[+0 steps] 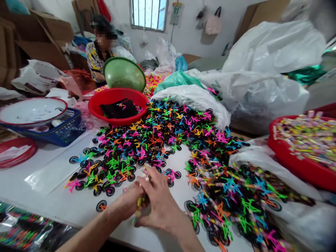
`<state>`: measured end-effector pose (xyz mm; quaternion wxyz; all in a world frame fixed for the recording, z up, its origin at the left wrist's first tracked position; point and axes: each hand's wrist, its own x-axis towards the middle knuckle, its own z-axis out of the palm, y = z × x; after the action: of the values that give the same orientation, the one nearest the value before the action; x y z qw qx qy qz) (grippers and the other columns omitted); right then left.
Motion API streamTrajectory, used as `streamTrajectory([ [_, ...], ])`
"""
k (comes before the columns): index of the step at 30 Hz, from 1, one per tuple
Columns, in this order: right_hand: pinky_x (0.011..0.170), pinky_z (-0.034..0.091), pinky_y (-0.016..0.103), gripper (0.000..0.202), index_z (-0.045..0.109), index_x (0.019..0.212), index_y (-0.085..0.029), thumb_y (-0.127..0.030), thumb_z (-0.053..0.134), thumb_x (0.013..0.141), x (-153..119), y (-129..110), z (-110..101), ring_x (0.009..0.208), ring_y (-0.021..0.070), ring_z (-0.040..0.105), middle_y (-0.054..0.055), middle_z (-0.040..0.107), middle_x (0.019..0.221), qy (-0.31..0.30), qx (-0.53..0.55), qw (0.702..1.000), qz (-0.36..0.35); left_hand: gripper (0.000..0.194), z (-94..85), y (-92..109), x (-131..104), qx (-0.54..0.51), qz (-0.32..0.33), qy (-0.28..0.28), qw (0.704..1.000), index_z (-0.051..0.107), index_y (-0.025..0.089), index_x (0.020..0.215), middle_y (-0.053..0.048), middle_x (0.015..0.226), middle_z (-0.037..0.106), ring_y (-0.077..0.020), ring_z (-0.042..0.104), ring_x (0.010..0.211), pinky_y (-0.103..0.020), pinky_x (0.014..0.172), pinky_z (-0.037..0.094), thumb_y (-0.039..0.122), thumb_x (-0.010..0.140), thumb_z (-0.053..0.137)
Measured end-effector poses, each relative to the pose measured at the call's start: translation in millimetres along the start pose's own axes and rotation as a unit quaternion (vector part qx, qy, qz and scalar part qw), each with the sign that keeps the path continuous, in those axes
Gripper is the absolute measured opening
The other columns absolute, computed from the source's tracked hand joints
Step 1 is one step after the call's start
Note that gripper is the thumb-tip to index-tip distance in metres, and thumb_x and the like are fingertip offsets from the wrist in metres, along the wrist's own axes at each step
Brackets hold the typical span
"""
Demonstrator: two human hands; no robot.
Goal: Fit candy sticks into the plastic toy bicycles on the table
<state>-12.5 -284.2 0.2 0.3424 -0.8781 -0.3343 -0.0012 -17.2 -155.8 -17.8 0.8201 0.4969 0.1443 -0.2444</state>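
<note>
My left hand (132, 194) is closed near the table's front, holding thin yellow-and-pink segmented sticks (141, 203) that look like wrapped candy sticks. Curved over the same bundle, my right hand (164, 201) grips it with the thumb low and the fingers on top. How many sticks are held is hidden by the fingers. Just beyond lies a broad heap of small plastic toy bicycles (157, 129) with coloured frames and black wheels. To the right, more toy bicycles are mixed with similar sticks (231, 185). One bicycle part with a black wheel (101, 205) lies left of my wrist.
A red basin (118, 120) with black material stands behind the heap; a person (98, 56) sits beyond it beside a green basin (123, 75). At right is a red tub (296, 168) of sticks. A blue basket (70, 129) stands left, white sacks (267, 52) back right.
</note>
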Motion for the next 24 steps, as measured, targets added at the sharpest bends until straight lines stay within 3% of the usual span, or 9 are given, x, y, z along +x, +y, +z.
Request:
streamTrajectory([
  [4,0.097,0.039,0.038,0.058,0.046,0.125,-0.025,-0.034,0.07,0.073,2,-3,18,0.114,0.0228,0.043,0.008,0.049,0.119,0.022,0.032,0.999,-0.015,0.031,-9.0,6,-7,0.022,-0.044,-0.038,0.998,0.057,0.016,0.08,0.001,0.069,0.057,-0.0123,0.055,0.061,-0.019,0.049,0.04,0.006,0.052,0.065],
  [8,0.102,0.035,0.036,0.066,0.038,0.133,-0.023,-0.034,0.067,0.075,13,6,3,0.121,0.0221,0.038,0.009,0.042,0.132,0.029,0.035,0.999,-0.017,0.028,-14.9,9,-3,-0.069,0.036,-0.008,0.997,0.057,0.015,0.085,-0.001,0.073,0.058,-0.0118,0.057,0.063,-0.02,0.053,0.045,0.011,0.06,0.069],
  [12,0.094,0.04,0.035,0.047,0.045,0.126,-0.02,-0.023,0.056,0.081,8,40,-29,0.111,0.0217,0.048,0.009,0.049,0.122,0.022,-0.069,0.985,0.158,0.034,-11.0,3,-3,-0.068,0.102,0.003,0.992,0.055,0.016,0.097,-0.003,0.081,0.06,-0.0144,0.059,0.071,-0.023,0.056,0.048,0.017,0.066,0.069],
  [14,0.086,0.044,0.034,0.041,0.052,0.118,-0.019,-0.017,0.057,0.077,-3,59,-32,0.101,0.023,0.053,0.01,0.053,0.113,-0.028,-0.153,0.958,0.241,0.038,-2.2,-8,-4,-0.022,0.081,-0.031,0.996,0.054,0.015,0.1,-0.003,0.079,0.059,-0.0127,0.056,0.065,-0.02,0.048,0.043,0.017,0.066,0.068],
  [16,0.079,0.046,0.032,0.038,0.055,0.111,-0.018,-0.016,0.058,0.073,-15,73,-24,0.095,0.0233,0.055,0.01,0.053,0.11,-0.063,-0.202,0.938,0.276,0.038,9.9,-25,-4,0.045,0.027,-0.077,0.996,0.052,0.015,0.103,-0.001,0.071,0.058,-0.0105,0.052,0.056,-0.018,0.042,0.035,0.022,0.069,0.065],
  [18,0.076,0.046,0.03,0.032,0.056,0.107,-0.018,-0.015,0.053,0.076,-26,81,-11,0.094,0.0216,0.055,0.01,0.051,0.113,-0.043,-0.22,0.933,0.282,0.036,20.0,-42,0,0.158,-0.027,-0.101,0.982,0.051,0.015,0.105,0.0,0.064,0.055,-0.01,0.048,0.049,-0.019,0.04,0.031,0.027,0.073,0.059],
  [21,0.079,0.045,0.029,0.029,0.056,0.105,-0.017,-0.01,0.04,0.082,-39,86,0,0.093,0.0188,0.056,0.012,0.048,0.122,0.004,-0.222,0.939,0.262,0.029,19.6,-53,11,0.368,0.039,-0.023,0.929,0.052,0.017,0.1,-0.001,0.068,0.057,-0.0118,0.051,0.055,-0.021,0.048,0.034,0.026,0.073,0.057],
  [23,0.079,0.046,0.031,0.03,0.056,0.104,-0.016,-0.01,0.035,0.084,-42,86,-1,0.091,0.0188,0.057,0.013,0.046,0.125,0.023,-0.208,0.946,0.246,0.022,9.8,-48,17,0.439,0.1,0.05,0.892,0.052,0.017,0.094,-0.001,0.07,0.057,-0.0129,0.053,0.059,-0.022,0.053,0.035,0.026,0.074,0.056],
  [24,0.078,0.046,0.033,0.029,0.056,0.103,-0.016,-0.01,0.034,0.084,-42,86,-4,0.089,0.0193,0.058,0.014,0.047,0.124,0.036,-0.191,0.951,0.24,0.019,4.2,-42,18,0.441,0.105,0.063,0.889,0.052,0.018,0.091,0.0,0.068,0.055,-0.0128,0.052,0.059,-0.022,0.052,0.035,0.028,0.075,0.055],
])
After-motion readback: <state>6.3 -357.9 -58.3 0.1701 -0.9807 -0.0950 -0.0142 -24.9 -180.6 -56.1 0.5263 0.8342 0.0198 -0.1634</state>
